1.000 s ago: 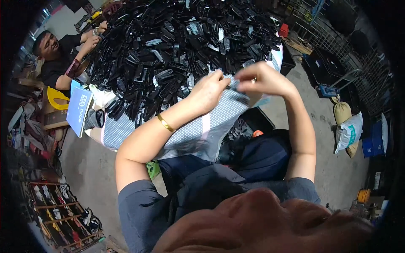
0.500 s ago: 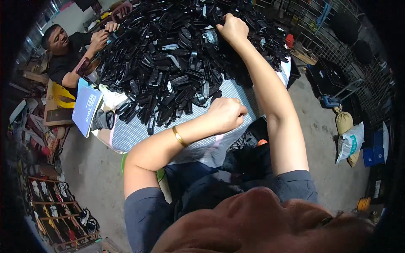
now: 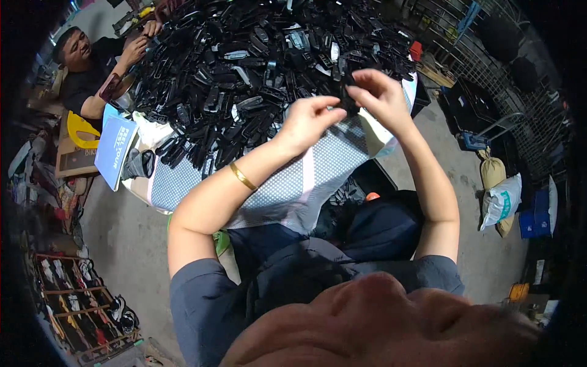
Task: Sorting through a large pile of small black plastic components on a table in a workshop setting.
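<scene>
Both hands, left hand [image 3: 307, 122] and right hand [image 3: 380, 95], pinch one black part [image 3: 348, 98].

Blue book [image 3: 115, 150] at the table edge, white sack [image 3: 501, 207] and wire rack [image 3: 85, 306] on the floor.

Taking the counter [image 3: 293, 183] with its dotted cloth as the landmark: a flat blue box [image 3: 116, 150] with pale print on its face leans at the counter's left corner, tilted on edge. Just left of that, further from the counter, a brown cardboard box [image 3: 73, 160] stands on the floor with dark print on its side. Well off to the right of the counter, a white sack [image 3: 501, 208] with a green label patch slumps on the floor, and a tan sack [image 3: 490, 172], tied at the top, stands just behind it. Further right still, blue boxes [image 3: 531, 215] sit near the wall, too dim to tell more.
</scene>
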The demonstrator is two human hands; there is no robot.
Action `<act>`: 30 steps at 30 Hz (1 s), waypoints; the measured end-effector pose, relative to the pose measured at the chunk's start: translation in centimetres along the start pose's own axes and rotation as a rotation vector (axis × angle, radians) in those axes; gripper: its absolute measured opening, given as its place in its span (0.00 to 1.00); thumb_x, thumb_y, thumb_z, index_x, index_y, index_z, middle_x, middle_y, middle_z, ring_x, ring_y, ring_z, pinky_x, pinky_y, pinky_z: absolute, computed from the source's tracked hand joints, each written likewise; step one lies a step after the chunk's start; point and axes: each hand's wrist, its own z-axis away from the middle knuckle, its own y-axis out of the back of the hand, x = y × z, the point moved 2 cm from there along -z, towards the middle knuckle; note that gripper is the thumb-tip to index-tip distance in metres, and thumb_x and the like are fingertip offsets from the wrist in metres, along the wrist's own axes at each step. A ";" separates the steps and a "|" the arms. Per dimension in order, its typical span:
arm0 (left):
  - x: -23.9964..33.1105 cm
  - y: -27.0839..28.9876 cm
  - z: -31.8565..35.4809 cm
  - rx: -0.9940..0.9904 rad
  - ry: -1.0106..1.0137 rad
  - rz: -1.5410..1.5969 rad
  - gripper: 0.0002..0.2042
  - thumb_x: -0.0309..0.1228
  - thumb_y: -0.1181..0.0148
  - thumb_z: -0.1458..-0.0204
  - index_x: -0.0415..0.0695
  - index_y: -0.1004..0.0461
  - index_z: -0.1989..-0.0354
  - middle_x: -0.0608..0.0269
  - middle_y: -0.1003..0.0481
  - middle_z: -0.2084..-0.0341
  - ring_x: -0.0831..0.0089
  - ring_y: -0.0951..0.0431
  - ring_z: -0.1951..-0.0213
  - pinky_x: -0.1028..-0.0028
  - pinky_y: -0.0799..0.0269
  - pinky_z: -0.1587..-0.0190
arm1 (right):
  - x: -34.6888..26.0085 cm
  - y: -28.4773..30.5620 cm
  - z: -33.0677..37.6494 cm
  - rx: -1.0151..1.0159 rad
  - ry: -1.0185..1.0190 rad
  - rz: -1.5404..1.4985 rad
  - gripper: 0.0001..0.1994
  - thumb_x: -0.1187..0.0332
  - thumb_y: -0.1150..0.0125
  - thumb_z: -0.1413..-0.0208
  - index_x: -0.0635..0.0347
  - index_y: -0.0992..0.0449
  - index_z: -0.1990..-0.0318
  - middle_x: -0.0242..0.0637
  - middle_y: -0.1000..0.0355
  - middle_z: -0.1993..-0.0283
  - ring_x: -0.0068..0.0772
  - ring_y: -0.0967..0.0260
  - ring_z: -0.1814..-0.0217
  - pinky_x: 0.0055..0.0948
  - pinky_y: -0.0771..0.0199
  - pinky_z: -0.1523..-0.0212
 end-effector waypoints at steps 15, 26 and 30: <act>-0.3 0.0 -0.2 0.028 -0.044 0.284 0.15 0.22 0.44 0.52 0.35 0.29 0.54 0.63 0.25 0.66 0.83 0.27 0.67 0.83 0.31 0.62 | 0.5 -1.2 3.9 0.091 0.344 0.303 0.13 0.75 0.38 0.57 0.67 0.26 0.61 0.38 0.28 0.69 0.25 0.29 0.69 0.20 0.28 0.71; 0.5 -0.4 0.3 0.000 -0.117 0.236 0.16 0.25 0.47 0.48 0.36 0.32 0.51 0.58 0.27 0.57 0.78 0.28 0.58 0.79 0.33 0.54 | -0.9 -2.3 4.7 0.198 0.546 0.604 0.12 0.72 0.34 0.60 0.65 0.27 0.67 0.41 0.28 0.67 0.31 0.28 0.65 0.25 0.26 0.69; 0.8 0.0 -0.1 -0.081 -0.066 0.338 0.14 0.26 0.50 0.46 0.36 0.30 0.52 0.60 0.26 0.59 0.77 0.29 0.57 0.77 0.36 0.51 | 0.0 -2.1 3.9 0.169 0.151 0.229 0.13 0.66 0.36 0.54 0.66 0.28 0.65 0.36 0.27 0.68 0.23 0.29 0.67 0.22 0.28 0.71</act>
